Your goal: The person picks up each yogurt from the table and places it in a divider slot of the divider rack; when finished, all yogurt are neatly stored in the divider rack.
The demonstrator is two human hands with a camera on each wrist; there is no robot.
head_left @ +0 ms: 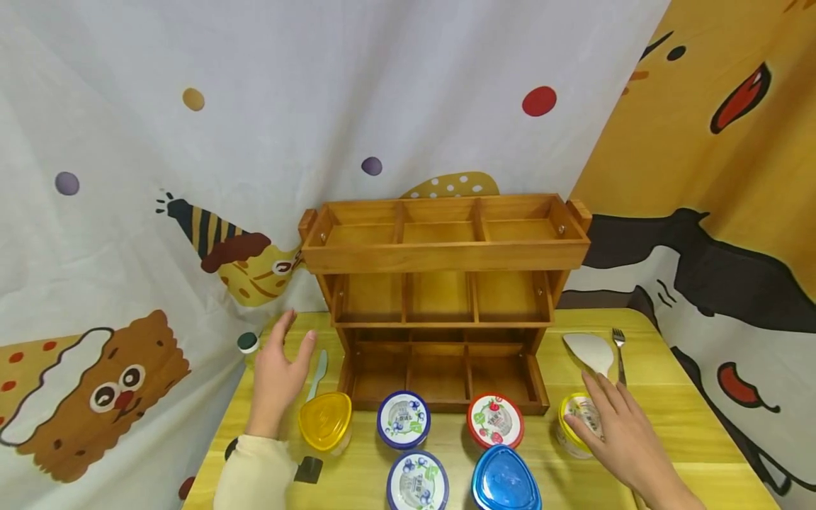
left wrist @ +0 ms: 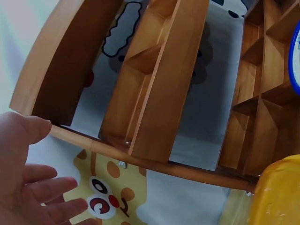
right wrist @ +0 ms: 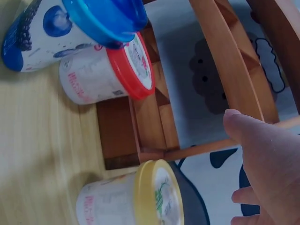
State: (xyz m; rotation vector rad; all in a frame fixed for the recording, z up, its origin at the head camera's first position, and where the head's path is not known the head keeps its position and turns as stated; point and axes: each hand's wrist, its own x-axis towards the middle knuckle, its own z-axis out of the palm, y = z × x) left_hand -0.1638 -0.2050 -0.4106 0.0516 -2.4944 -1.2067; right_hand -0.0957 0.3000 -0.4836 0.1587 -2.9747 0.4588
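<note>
A wooden three-tier rack with divided compartments stands at the back of the table. My left hand, fingers spread, is raised left of the rack and holds nothing; a yellow-lidded tub is just right of it. My right hand hovers with extended fingers, its thumb overlapping a yellow-rimmed tub in the head view. The right wrist view shows this hand apart from that tub. Between the hands are two blue-rimmed tubs, a red-rimmed tub and a blue-lidded container.
A pale knife and a green-capped bottle are on the left. At the right lie a white paddle-shaped utensil and a fork. A small black square is near the front. A printed curtain hangs behind.
</note>
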